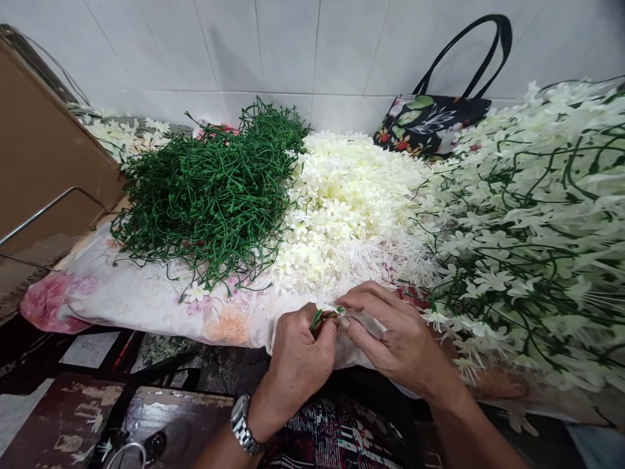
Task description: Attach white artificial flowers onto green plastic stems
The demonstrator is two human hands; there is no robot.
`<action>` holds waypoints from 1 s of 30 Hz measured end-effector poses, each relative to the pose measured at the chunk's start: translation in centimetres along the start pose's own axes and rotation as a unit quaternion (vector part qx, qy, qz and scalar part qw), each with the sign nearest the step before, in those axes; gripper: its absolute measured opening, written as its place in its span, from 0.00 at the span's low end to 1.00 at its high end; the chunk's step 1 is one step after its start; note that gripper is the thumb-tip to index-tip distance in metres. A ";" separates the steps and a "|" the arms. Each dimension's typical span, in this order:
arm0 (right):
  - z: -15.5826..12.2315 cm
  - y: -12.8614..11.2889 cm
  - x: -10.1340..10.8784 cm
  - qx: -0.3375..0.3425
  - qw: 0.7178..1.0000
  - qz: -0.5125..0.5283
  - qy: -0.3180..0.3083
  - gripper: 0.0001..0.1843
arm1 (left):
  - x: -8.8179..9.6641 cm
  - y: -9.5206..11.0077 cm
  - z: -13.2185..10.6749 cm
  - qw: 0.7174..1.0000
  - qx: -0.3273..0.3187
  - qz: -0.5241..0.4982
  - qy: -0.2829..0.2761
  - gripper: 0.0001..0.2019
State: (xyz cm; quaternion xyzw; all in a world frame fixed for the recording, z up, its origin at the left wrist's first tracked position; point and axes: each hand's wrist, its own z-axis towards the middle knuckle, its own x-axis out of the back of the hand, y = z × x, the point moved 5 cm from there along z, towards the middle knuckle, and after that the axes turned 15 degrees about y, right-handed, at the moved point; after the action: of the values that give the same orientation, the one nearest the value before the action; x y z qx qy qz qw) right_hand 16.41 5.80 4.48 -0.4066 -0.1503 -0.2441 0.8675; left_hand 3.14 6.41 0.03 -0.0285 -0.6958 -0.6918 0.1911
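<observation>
My left hand (299, 355), with a metal watch on its wrist, is closed in a pinch on a thin green plastic stem (316, 318). My right hand (390, 335) meets it fingertip to fingertip, pinched on a small white flower piece (328, 307) at the stem's tip. Both hands hover over the near edge of a floral cloth (146, 299). Behind them lie a pile of green stems (209, 192) and a heap of loose white flowers (349, 202).
A big mass of white flowers on green stems (532, 234) fills the right side. A black floral tote bag (432, 120) leans on the white tiled wall. A brown board with a metal rod (43, 163) stands at the left. Dark patterned floor lies below.
</observation>
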 end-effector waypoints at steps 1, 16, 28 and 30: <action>0.1 -0.1 -0.1 0.006 1.000 0.006 -0.001 0.06 | 0.0 0.0 0.0 1.000 -0.001 0.003 -0.001 0.07; -0.2 0.2 0.5 0.075 0.989 -0.122 0.045 0.12 | 2.2 -0.3 0.9 0.999 0.004 0.000 0.048 0.10; -0.7 0.1 -0.8 0.023 0.999 0.007 0.033 0.07 | 1.2 0.2 0.3 0.997 -0.029 0.038 0.061 0.11; -0.5 0.3 -0.6 0.024 0.998 -0.002 0.050 0.07 | 1.3 0.4 0.7 0.998 -0.023 0.012 0.054 0.09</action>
State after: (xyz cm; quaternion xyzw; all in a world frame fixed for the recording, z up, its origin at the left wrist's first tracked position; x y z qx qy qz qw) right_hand 16.08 5.77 3.73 -0.3726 -0.1136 -0.2617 0.8830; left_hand 1.92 6.87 0.78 -0.0038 -0.6678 -0.7057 0.2366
